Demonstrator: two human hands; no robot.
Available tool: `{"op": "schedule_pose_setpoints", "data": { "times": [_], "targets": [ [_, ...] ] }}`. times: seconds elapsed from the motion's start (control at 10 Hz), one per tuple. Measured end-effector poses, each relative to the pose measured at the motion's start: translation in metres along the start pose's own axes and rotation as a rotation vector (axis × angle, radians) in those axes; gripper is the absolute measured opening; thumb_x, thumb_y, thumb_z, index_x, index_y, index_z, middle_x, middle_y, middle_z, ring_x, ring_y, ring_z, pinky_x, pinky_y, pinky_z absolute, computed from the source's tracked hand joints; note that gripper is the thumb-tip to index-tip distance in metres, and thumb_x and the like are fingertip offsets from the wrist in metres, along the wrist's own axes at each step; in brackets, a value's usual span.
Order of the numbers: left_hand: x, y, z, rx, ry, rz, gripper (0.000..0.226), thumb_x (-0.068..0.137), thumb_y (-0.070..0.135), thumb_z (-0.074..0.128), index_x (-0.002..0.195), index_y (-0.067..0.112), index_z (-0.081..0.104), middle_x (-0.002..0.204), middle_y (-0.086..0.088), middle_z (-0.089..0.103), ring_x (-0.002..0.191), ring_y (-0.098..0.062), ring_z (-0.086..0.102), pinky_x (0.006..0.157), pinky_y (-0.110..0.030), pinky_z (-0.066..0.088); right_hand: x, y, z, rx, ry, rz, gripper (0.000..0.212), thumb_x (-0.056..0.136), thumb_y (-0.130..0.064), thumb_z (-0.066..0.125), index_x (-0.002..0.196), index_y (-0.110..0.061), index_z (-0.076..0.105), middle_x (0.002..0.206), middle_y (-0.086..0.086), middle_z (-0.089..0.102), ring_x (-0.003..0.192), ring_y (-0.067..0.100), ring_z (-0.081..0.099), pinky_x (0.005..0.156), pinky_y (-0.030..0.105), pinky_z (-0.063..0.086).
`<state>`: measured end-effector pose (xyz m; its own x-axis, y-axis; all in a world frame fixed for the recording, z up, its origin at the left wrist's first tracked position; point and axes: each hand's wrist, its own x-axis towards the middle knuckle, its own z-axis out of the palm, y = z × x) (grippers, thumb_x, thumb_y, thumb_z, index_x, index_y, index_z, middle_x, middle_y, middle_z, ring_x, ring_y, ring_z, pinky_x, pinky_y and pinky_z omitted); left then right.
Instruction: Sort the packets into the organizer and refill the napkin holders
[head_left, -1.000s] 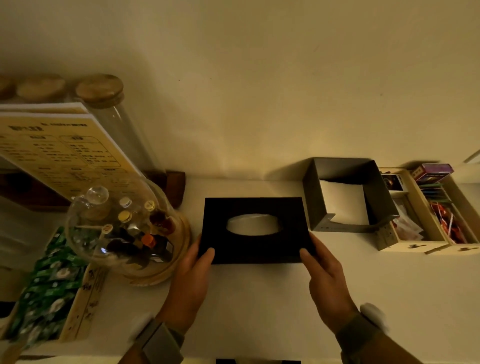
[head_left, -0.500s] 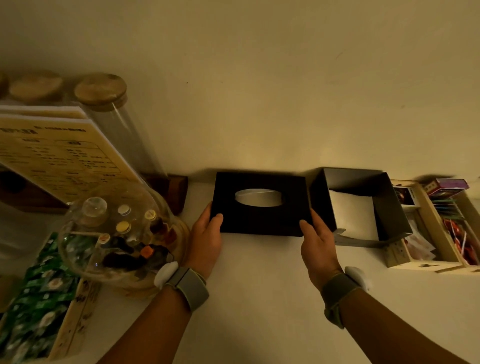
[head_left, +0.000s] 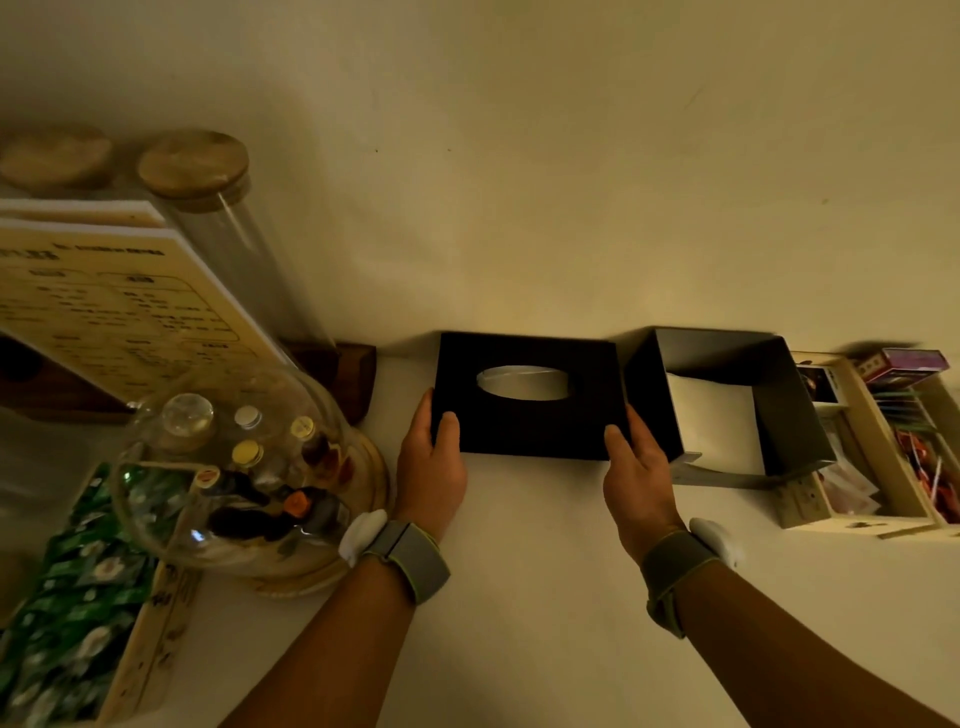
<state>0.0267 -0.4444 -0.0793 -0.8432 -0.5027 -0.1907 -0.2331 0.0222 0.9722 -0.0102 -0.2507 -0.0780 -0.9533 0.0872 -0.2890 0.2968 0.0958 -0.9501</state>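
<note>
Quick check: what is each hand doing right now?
Left hand: closed on the left edge of the black napkin holder.
Right hand: closed on the holder's right edge.

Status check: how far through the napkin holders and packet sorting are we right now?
Looks done: the black napkin holder shows white napkins through its oval opening and sits back near the wall. In hand: left hand and right hand grip its front corners. Left: the second, grey holder stands open with a white stack inside, no lid visible. The wooden organizer already holds packets; whether sorting is finished I cannot tell.
</note>
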Motion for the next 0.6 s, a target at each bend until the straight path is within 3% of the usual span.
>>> {"op": "schedule_pose_setpoints", "data": {
  "times": [0.3,0.5,0.6],
  "targets": [
    [0.000,0.001,0.003,0.095,0.021,-0.015,0.045,0.099,0.031,0.038,0.143,0.021,0.038,0.140,-0.005,0.052,0.126,-0.021,0.049,0.106,-0.033,0.039,0.003,0.000,0.003,-0.004,0.012,0.012,0.047,0.096,-0.035,0.043,0.142,-0.033,0.033,0.146,0.000,0.041,0.133,0.020,0.037,0.104,0.033,0.031],
    [-0.005,0.003,-0.001,0.164,0.012,-0.084,0.052,0.095,0.041,0.042,0.138,0.013,0.042,0.138,-0.012,0.053,0.124,-0.030,0.051,0.105,-0.046,0.041,-0.007,-0.002,-0.005,0.074,0.006,0.057,0.051,0.095,-0.039,0.045,0.143,-0.027,0.032,0.147,0.000,0.039,0.134,0.022,0.036,0.103,0.032,0.029],
    [-0.018,-0.002,-0.008,0.202,0.011,-0.146,0.061,0.091,0.049,0.043,0.143,0.017,0.034,0.148,-0.011,0.042,0.132,-0.031,0.042,0.110,-0.047,0.036,-0.020,-0.001,-0.015,0.069,-0.021,0.049,0.052,0.095,-0.040,0.044,0.143,-0.026,0.031,0.147,-0.002,0.037,0.136,0.021,0.033,0.107,0.034,0.027]
  ]
}}
